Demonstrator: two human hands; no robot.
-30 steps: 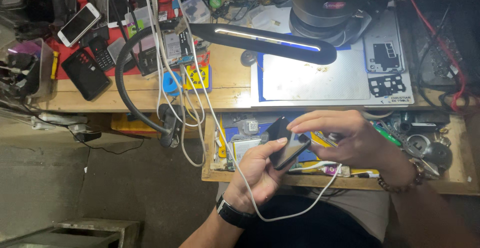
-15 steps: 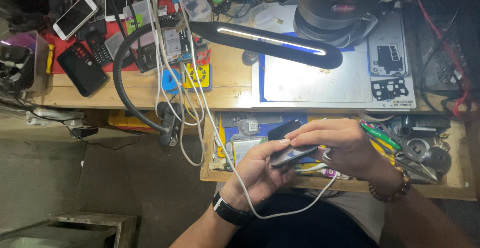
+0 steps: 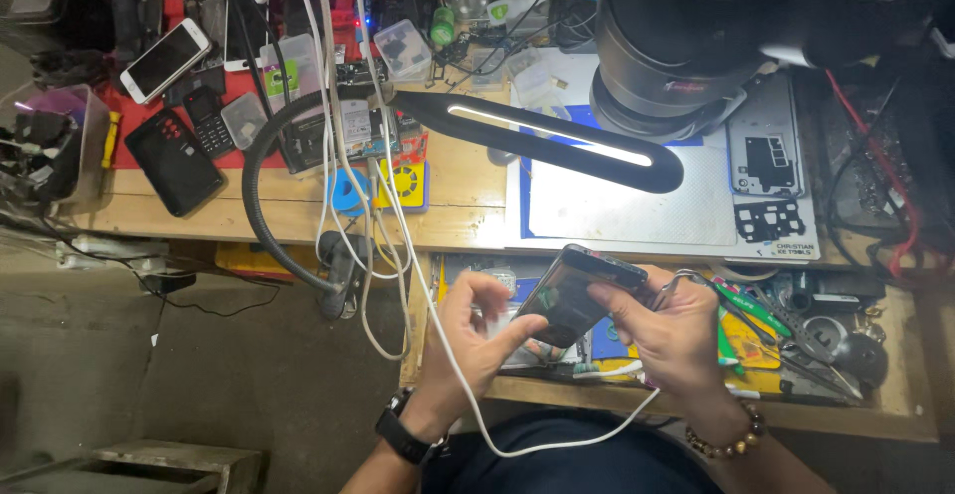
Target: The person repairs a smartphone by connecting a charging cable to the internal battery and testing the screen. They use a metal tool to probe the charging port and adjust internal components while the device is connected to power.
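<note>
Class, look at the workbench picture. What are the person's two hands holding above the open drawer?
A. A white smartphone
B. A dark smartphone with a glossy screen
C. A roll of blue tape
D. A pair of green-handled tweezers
B: both the left hand and the right hand grip a dark smartphone with a glossy screen, held tilted above the open wooden drawer of tools.
</note>
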